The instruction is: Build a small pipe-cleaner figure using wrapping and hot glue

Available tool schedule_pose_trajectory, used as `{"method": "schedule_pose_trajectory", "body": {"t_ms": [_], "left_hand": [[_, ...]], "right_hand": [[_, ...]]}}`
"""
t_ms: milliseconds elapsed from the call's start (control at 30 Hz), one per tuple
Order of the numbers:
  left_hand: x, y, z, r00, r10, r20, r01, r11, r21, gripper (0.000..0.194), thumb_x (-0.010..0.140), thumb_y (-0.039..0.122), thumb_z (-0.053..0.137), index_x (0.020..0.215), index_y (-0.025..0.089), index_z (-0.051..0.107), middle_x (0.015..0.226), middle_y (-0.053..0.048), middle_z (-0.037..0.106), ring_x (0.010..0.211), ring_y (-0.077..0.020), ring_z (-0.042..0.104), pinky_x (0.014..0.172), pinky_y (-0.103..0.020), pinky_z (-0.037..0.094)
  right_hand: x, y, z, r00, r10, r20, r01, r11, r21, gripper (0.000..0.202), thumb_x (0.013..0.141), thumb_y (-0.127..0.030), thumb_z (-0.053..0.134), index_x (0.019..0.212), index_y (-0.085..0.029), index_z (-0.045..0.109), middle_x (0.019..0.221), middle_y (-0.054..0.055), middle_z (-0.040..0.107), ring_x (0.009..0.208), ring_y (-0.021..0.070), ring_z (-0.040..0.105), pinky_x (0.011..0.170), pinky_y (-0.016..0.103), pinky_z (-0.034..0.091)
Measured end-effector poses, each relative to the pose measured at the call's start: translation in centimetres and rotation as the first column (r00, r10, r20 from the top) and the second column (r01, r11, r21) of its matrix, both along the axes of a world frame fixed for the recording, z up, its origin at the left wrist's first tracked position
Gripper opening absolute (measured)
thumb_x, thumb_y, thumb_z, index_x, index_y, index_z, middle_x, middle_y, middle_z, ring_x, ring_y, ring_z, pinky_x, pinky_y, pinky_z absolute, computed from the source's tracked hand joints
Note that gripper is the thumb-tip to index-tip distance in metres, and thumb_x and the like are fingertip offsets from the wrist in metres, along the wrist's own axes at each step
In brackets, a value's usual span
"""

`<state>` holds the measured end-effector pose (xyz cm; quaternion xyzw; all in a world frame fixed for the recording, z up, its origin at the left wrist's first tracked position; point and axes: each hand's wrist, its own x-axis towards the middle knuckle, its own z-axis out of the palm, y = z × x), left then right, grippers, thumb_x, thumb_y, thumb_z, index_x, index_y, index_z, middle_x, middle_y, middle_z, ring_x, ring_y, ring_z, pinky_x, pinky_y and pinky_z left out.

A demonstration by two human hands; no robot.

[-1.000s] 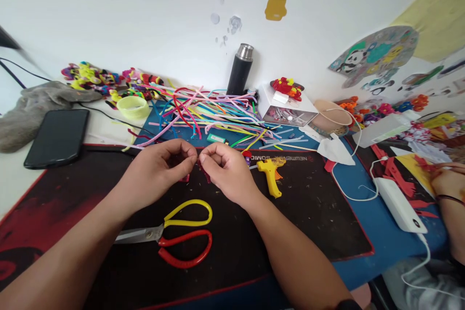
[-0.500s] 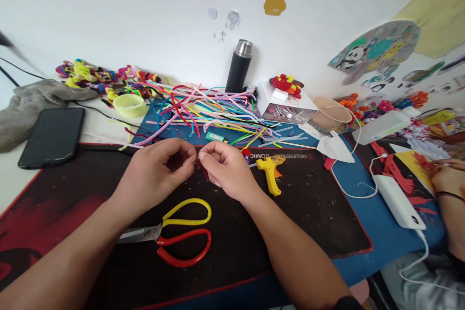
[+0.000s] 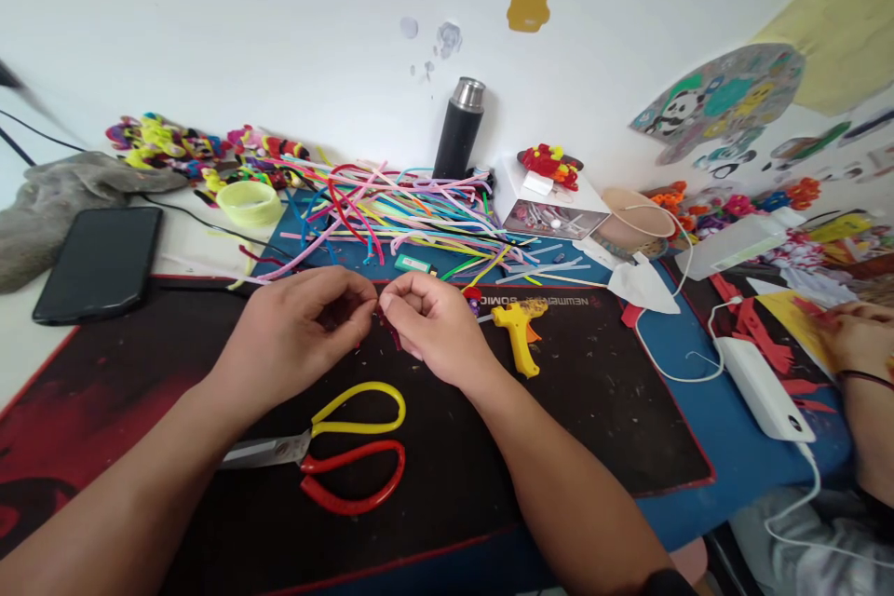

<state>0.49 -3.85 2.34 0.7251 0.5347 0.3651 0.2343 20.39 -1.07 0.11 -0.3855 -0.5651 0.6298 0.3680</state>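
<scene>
My left hand [image 3: 300, 326] and my right hand [image 3: 437, 321] meet fingertip to fingertip above the black mat [image 3: 593, 419]. Both pinch a small dark red fuzzy piece [image 3: 392, 332], which is mostly hidden by the fingers. Below my hands lie scissors [image 3: 356, 479] with one yellow and one red handle; their blades point left beneath my left forearm. A yellow glue gun [image 3: 518, 335] rests just right of my right hand.
Colourful pipe cleaners [image 3: 419, 219] lie heaped behind my hands, near a black flask [image 3: 459, 130] and a white box [image 3: 548, 200]. A phone [image 3: 99, 263] is at left. A power bank [image 3: 766, 386] and another person's hand [image 3: 862, 335] are at right.
The fingers of both hands have shifted very slightly around the dark red piece. At the right edge, the other person's hand has moved a little to the left.
</scene>
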Motion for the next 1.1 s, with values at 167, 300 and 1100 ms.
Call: {"method": "schedule_pose_trajectory", "body": {"t_ms": [167,300,1100], "left_hand": [[0.01,-0.08,-0.08,1.000,0.001,-0.023,0.000,0.999,0.037,0.018,0.095,0.041,0.067,0.087,0.027,0.076,0.079,-0.001,0.078,0.066,-0.0194,0.065,0.064,-0.031,0.044],[0.11,-0.11,-0.07,1.000,0.006,-0.031,-0.005,0.999,0.048,0.018,0.095,0.039,0.067,0.087,0.026,0.077,0.078,-0.001,0.078,0.065,-0.0184,0.066,0.064,-0.030,0.045],[0.20,-0.25,-0.12,0.997,0.042,-0.069,-0.035,0.995,0.098,0.017,0.094,0.037,0.065,0.087,0.027,0.076,0.077,0.001,0.078,0.062,-0.0172,0.066,0.064,-0.030,0.049]], "right_hand": [[-0.16,0.00,-0.11,1.000,0.007,-0.007,-0.007,1.000,-0.014,0.028,0.097,-0.045,0.084,0.093,-0.025,0.065,0.060,-0.010,0.055,0.045,0.0089,0.045,0.045,0.022,0.034],[-0.29,0.00,-0.25,1.000,-0.001,-0.003,0.001,1.000,-0.030,0.026,0.097,-0.042,0.083,0.092,-0.024,0.065,0.060,-0.011,0.055,0.045,0.0084,0.046,0.045,0.022,0.034],[-0.62,-0.05,-0.26,0.983,0.026,-0.184,-0.045,0.994,-0.099,0.031,0.090,-0.042,0.088,0.089,-0.023,0.064,0.059,-0.013,0.050,0.041,0.0052,0.039,0.040,0.021,0.028]]}}
